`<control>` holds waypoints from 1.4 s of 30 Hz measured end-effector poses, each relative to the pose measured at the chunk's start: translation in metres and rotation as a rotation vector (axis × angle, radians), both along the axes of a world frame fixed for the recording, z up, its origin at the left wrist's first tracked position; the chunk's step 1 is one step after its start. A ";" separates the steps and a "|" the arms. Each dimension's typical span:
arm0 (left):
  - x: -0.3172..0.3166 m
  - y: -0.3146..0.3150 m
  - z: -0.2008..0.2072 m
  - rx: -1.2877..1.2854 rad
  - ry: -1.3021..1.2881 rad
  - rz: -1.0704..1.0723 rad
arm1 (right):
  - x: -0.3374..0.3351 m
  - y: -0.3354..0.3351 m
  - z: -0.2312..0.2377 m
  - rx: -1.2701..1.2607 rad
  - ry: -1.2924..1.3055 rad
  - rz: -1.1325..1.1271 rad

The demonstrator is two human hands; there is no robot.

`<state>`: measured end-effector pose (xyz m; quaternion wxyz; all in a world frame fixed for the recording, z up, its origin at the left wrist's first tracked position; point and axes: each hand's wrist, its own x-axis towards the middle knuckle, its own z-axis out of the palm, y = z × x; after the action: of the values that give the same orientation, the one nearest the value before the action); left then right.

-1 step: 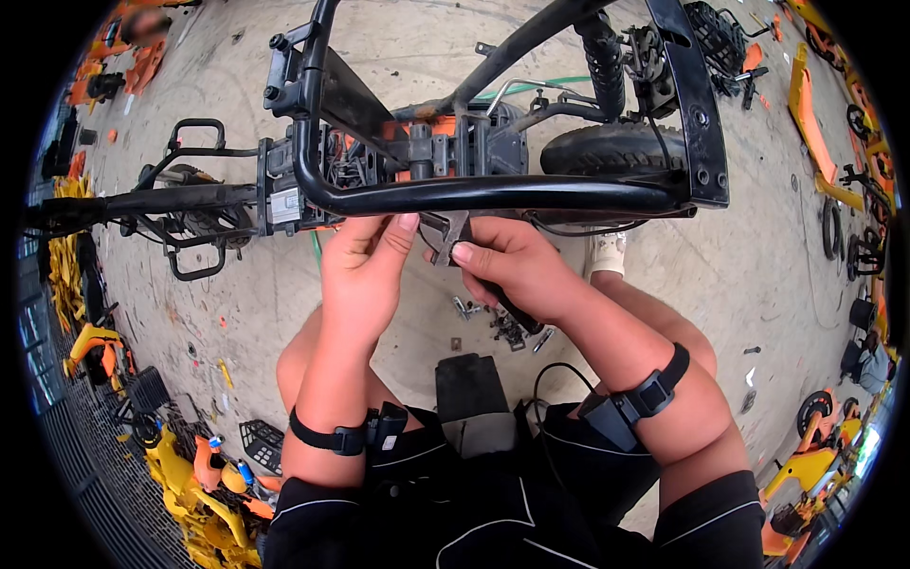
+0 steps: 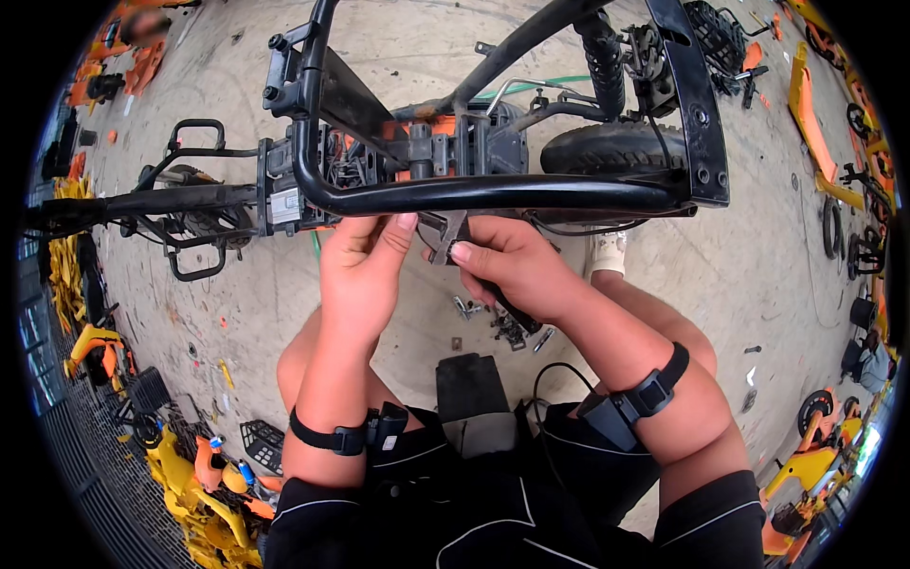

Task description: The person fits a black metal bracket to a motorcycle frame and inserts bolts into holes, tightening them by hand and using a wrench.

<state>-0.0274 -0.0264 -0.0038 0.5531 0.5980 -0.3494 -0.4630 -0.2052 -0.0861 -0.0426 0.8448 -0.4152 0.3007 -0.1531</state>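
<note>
The right hand grips the wrench, whose head, just below the black frame, looks very slightly turned since the earlier picture. The left hand stays beside it, fingers curled; I cannot tell what it holds.

The right hand grips a wrench slantwise, its metal end just below the black tube of a frame. The left hand is at the same tube, its grasp partly hidden. Behind stands a tyre. Small parts lie on the floor; 2 straps circle the arms.
</note>
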 end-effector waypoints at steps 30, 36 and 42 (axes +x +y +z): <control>0.033 0.008 0.003 0.136 0.155 0.044 | 0.007 0.019 -0.010 0.068 0.054 -0.030; 0.027 0.013 0.006 0.109 -0.134 -0.099 | 0.015 0.022 -0.003 0.090 -0.014 -0.018; 0.040 0.014 0.011 0.086 -0.310 -0.156 | 0.013 0.020 -0.007 0.066 -0.015 0.001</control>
<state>0.0130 -0.0119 0.0070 0.4289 0.6565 -0.4555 -0.4214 -0.1927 -0.0663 -0.0498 0.8604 -0.3863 0.2989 -0.1456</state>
